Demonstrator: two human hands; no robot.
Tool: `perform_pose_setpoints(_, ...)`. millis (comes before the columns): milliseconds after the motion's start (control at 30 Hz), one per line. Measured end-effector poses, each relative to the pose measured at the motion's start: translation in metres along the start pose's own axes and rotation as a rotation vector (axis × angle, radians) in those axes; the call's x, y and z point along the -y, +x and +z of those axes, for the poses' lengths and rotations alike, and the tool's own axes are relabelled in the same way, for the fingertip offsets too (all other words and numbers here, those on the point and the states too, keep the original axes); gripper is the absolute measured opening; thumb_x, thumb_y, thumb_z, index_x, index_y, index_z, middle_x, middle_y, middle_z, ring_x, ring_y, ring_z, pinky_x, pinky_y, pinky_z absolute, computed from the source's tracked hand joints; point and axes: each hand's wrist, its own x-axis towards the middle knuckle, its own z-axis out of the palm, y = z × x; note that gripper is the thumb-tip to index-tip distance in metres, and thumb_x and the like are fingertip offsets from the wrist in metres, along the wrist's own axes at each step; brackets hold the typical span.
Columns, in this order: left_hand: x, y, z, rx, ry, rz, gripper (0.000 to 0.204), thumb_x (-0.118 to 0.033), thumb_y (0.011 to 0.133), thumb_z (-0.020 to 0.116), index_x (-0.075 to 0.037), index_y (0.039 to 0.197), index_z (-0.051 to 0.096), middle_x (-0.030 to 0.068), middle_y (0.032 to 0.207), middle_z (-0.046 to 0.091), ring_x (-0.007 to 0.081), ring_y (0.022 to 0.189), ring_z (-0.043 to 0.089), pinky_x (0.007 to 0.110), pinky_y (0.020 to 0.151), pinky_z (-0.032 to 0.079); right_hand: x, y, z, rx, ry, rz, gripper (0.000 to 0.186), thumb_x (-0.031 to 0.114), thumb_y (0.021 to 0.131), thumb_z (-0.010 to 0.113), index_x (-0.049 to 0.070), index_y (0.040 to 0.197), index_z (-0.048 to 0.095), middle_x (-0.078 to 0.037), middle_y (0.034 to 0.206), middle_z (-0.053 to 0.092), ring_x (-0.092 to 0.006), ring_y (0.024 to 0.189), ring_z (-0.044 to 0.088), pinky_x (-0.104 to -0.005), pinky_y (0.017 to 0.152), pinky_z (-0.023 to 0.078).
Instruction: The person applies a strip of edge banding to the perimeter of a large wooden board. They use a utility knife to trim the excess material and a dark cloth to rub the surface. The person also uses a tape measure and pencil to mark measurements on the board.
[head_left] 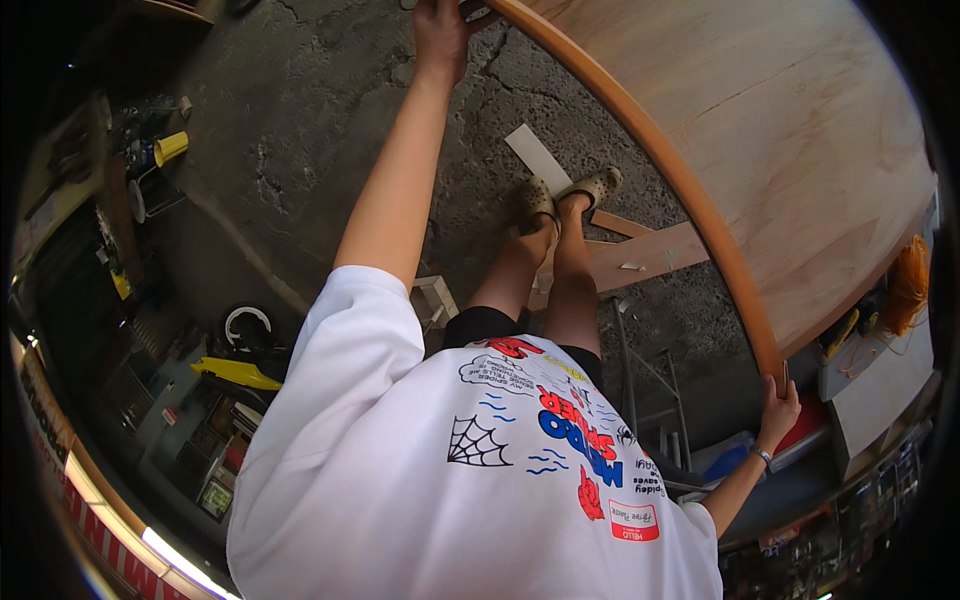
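Note:
A large wooden panel (800, 150) with a pale, streaked reddish face and an orange-brown edge fills the upper right. My left hand (443, 40) reaches far forward to its upper left corner, the fingers closed at the edge and partly cut off by the top of the view. Down at the near right corner, my right hand (778, 412) grips the same edge, thumb and fingers around it. The panel stands tilted in front of me, its edge running between the two hands. What supports its far side is out of view.
Cracked concrete floor (300, 130) lies beneath me, with a white strip (538, 155) and a flat board (640, 258) by my feet. A metal stepladder (655, 400) stands near my right leg. Orange twine (905, 285) sits at far right, a yellow cup (171, 149) at left.

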Motion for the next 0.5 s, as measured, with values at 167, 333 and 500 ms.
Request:
perform_pose_setpoints(167,0.001,-0.013,0.007,0.054,-0.004,-0.021,0.084,-0.035,0.105,0.058,-0.018,0.168,0.004,0.0108,0.13,0.063,0.0241,0.107,0.068,0.043,0.088,0.061,0.002,-0.005,0.002,0.037,0.084,0.097,0.051,0.051,0.088,0.077,0.002,0.088,0.062,-0.017,0.081,0.066,-0.0394,0.073,0.059,-0.0479,0.068,0.045)
perform_pose_setpoints(333,0.01,-0.027,0.011,0.122,-0.007,-0.027,0.088,-0.029,0.105,0.058,-0.021,0.167,-0.003,0.0113,0.13,0.063,0.0247,0.108,0.068,0.044,0.089,0.061,-0.002,0.001,-0.001,-0.023,0.007,0.033,0.044,0.043,0.091,0.078,0.0,0.097,0.069,-0.02,0.078,0.069,-0.0352,0.069,0.068,-0.0412,0.065,0.05)
perform_pose_setpoints(500,0.019,-0.045,0.023,0.127,-0.056,-0.066,0.09,-0.027,0.104,0.059,-0.025,0.167,-0.005,0.0121,0.126,0.064,0.0249,0.104,0.069,0.045,0.088,0.061,-0.001,0.0,-0.007,0.014,0.009,0.057,0.047,0.043,0.09,0.078,-0.001,0.102,0.07,-0.021,0.084,0.071,-0.0346,0.076,0.07,-0.0416,0.069,0.051)
